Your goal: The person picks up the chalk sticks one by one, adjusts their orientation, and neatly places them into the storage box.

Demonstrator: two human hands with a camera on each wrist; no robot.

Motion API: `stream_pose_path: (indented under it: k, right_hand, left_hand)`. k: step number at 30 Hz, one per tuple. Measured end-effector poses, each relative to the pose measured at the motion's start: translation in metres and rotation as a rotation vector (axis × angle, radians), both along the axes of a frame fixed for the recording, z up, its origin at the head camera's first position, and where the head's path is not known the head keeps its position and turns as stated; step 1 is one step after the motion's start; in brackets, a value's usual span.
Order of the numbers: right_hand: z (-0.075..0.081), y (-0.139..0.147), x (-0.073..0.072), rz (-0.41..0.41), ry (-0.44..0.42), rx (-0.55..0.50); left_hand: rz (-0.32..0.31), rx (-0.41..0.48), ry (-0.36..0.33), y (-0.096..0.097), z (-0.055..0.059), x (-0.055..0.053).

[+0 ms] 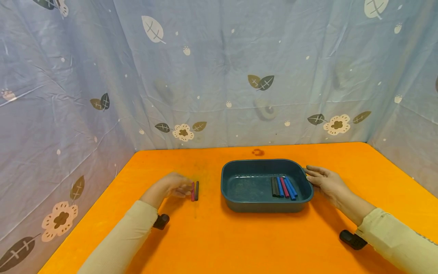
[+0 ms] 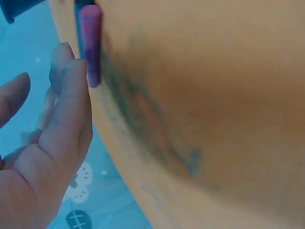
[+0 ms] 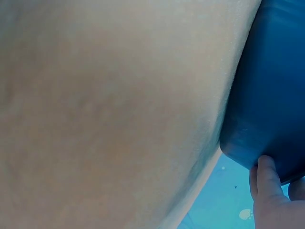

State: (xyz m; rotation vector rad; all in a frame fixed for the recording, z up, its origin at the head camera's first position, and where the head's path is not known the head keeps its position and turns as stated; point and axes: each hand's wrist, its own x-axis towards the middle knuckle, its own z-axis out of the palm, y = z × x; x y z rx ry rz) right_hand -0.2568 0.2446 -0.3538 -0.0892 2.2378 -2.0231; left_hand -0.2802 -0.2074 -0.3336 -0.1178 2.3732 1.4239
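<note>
A pink-red chalk-like stick [image 1: 192, 191] and a black one [image 1: 197, 190] lie side by side on the table. My left hand [image 1: 175, 185] is just left of them, fingers loosely extended; in the left wrist view the fingertips [image 2: 75, 71] reach the pink stick [image 2: 92, 43] without curling round it. A dark blue-green tray [image 1: 236, 206] stands right of centre. Inside its right half several black, blue and red sticks [image 1: 283, 187] lie in a row. My right hand [image 1: 326, 183] touches the tray's right end, with fingers [image 3: 268, 176] against the outer wall [image 3: 257, 114].
The table [image 1: 260, 243] has an orange cover, with dark smudges around the loose sticks and a reddish stain [image 1: 258, 152] behind the tray. A patterned curtain [image 1: 219, 76] encloses the back and both sides. Each wrist carries a small black device [image 1: 353, 239].
</note>
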Motion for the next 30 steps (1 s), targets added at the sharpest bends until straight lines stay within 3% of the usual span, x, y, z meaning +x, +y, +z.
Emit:
stream_pose_path:
  k: [9,16,22,30]
  right_hand:
    - [-0.001,0.000,0.000,0.004,-0.011,-0.007]
    - [0.000,0.000,-0.001,0.002,0.001,0.006]
    - [0.002,-0.002,-0.002,0.007,-0.013,0.006]
    - [0.002,0.000,-0.001,0.009,-0.012,0.014]
  left_hand:
    - [0.021,-0.061,-0.077,-0.005,-0.009,-0.007]
    - [0.072,-0.085,-0.117,-0.001,-0.015,-0.014]
    - [0.150,-0.087,-0.118,0.006,-0.012,-0.011]
    - [0.206,-0.191,-0.075,0.016,-0.012,-0.014]
